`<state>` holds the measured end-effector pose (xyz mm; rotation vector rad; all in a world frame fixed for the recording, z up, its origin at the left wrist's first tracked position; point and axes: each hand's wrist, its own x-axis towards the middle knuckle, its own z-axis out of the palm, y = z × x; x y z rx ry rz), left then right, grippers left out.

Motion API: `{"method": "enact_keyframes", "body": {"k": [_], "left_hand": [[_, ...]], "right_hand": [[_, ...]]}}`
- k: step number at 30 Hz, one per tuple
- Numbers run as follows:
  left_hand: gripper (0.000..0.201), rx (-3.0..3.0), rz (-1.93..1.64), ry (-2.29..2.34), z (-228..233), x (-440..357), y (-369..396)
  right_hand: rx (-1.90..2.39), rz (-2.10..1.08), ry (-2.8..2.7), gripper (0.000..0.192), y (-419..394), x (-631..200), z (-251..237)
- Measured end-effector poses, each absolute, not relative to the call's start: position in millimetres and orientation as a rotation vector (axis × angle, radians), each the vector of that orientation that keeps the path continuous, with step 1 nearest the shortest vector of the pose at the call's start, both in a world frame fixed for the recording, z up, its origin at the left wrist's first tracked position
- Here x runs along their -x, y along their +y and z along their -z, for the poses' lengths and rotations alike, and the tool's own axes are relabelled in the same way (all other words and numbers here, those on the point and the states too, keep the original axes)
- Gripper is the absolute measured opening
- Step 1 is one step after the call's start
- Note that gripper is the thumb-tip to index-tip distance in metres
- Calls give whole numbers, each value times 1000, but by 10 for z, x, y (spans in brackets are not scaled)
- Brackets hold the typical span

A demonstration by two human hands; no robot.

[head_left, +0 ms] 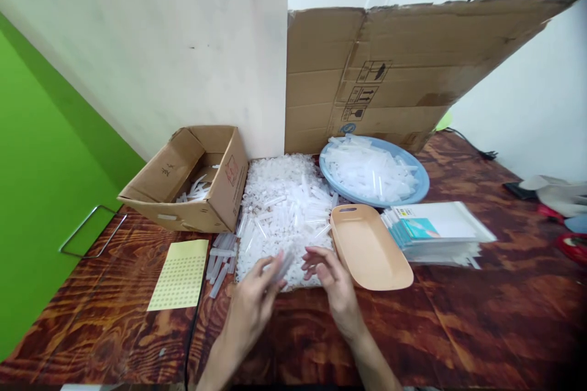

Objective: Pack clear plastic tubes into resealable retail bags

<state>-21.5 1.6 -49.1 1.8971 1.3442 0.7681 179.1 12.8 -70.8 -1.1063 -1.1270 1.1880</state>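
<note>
**Picking clear tubes from the heap, near edge of table**

Both hands are working at the near side of the heap of small clear plastic tubes [285, 214], which is lying mid-table. Left hand [253, 300] is pinching one blurred clear tube [283, 266] between its fingertips, fingers curled around it. Right hand [331, 281] is hovering just beside it, fingers loosely spread, holding nothing that shows.

Surroundings: peach tray [367, 250] is sitting just right of the heap, holding nothing; blue basin [420, 180] of longer clear pieces is lying toward the far edge; cardboard box [202, 177] is standing left of the heap; yellow sheet [182, 274] is lying near the left edge; stack of packets [435, 232] is sitting right of the tray.

Judgement: grip looks light; taking one tube at a time and keeping it over the heap should be limiting spills.
</note>
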Motion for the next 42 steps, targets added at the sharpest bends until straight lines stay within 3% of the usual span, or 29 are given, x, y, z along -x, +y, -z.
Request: {"method": "enact_keyframes", "body": {"k": [4, 8, 13, 20, 23, 25, 28, 31, 32, 34, 36, 38, 42], "left_hand": [[52, -2315, -633, 1188, 380, 23, -117], [29, -2150, -949, 1204, 366, 13, -103], [22, -2133, -1098, 1290, 367, 38, 124], [20, -2134, -1126, 1221, 463, -47, 229], [20, -2042, -1188, 1310, 292, 48, 336], [19, -1957, -1361, 1505, 12, 235, 512], [8, -1758, -1940, 1848, -536, 664, 921], [22, -1650, -2364, 2084, -975, 1112, 1390], [24, -1747, -2212, 2235, -1061, 1238, 1527], [21, -2195, -1246, 2241, -1140, 1432, 1736], [12, -2305, -819, 2121, -1123, 1544, 1840], [13, -2324, -793, 2141, -1056, 1583, 1855], [32, -2172, -935, 2487, -917, 1578, 1804]], "right_hand": [[1287, -1045, -1195, 32, 208, -1691, 670], [1285, -1093, -1386, 29, 242, -1672, 627], [1148, -1232, -1574, 27, 153, -1600, 580], [1147, -1109, -1709, 29, 149, -1542, 598], [1111, -1076, -1718, 28, 152, -1537, 558], [1098, -1044, -1692, 26, 155, -1563, 524], [1139, -982, -1622, 25, 179, -1663, 487], [1173, -927, -1565, 25, 225, -1793, 472], [1178, -911, -1549, 25, 241, -1829, 468], [1184, -889, -1525, 26, 270, -1882, 457], [1189, -880, -1506, 26, 289, -1906, 441], [1197, -886, -1492, 26, 300, -1909, 420], [1219, -900, -1470, 28, 307, -1888, 387]]}}
